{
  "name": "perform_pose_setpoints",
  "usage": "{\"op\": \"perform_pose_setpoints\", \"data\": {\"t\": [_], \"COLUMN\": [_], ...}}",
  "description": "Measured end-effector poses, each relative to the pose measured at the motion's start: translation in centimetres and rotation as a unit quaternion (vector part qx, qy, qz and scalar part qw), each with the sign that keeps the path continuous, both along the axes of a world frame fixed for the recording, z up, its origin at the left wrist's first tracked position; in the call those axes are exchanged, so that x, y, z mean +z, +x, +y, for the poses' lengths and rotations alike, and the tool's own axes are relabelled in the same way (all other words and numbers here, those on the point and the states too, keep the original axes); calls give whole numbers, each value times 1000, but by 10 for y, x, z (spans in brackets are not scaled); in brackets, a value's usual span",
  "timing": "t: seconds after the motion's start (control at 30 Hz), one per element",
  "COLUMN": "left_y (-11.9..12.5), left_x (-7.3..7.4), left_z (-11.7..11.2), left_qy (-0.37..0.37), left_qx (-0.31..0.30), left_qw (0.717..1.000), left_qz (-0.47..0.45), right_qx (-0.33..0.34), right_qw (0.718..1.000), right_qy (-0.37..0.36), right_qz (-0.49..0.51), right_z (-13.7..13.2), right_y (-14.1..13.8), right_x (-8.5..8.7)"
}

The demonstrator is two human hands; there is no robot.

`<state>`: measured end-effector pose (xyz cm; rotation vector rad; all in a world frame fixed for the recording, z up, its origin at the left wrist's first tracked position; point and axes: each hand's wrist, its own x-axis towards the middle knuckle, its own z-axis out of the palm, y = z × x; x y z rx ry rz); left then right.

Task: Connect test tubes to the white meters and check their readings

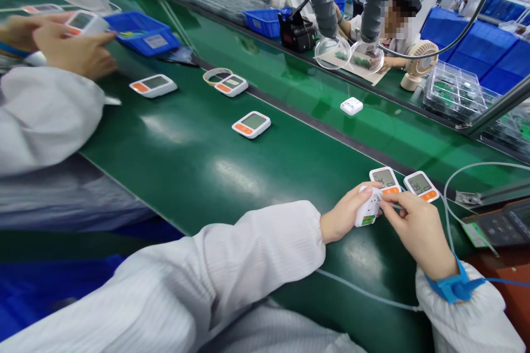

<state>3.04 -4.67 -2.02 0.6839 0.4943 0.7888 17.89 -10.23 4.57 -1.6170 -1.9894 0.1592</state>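
My left hand (pixel 342 215) grips a small white electronic meter (pixel 367 207), its back turned up and a green patch showing at its lower end. At the meter's right side, my right hand (pixel 422 226) pinches a thin pale tube or lead (pixel 392 206); whether its tip is inside the meter cannot be made out. A blue wrist strap (pixel 453 287) circles my right wrist. Just beyond my fingers lie a white meter with an orange button (pixel 383 177) and a similar meter (pixel 419 183), both with digits on their displays.
More meters lie leftward on the green bench (pixel 194 176), one (pixel 251 124) mid-bench, another by a tape roll (pixel 210 77). A white unit (pixel 351 106) sits past the dark rail. At left a co-worker's hands (pixel 74 47) hold a meter near a blue bin (pixel 143 33).
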Motion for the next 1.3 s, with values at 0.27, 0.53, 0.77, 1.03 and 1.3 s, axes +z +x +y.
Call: {"op": "perform_pose_setpoints", "data": {"t": [0.27,0.53,0.77,1.03,1.3], "left_y": [-4,-2,0,-1,-1], "left_x": [6,9,4,5,6], "left_z": [-1,-1,1,0,-1], "left_qy": [48,29,21,17,19], "left_qx": [-4,2,15,2,-6], "left_qw": [999,999,999,1000,1000], "left_qz": [7,23,24,14,3], "right_qx": [105,63,75,53,60], "right_qw": [993,996,994,997,995], "right_qy": [-61,-61,-66,-44,-55], "right_qz": [1,-5,36,44,61], "right_z": [1,0,3,4,3], "right_y": [-3,3,-1,0,-4], "right_x": [-2,0,-5,-7,-7]}}
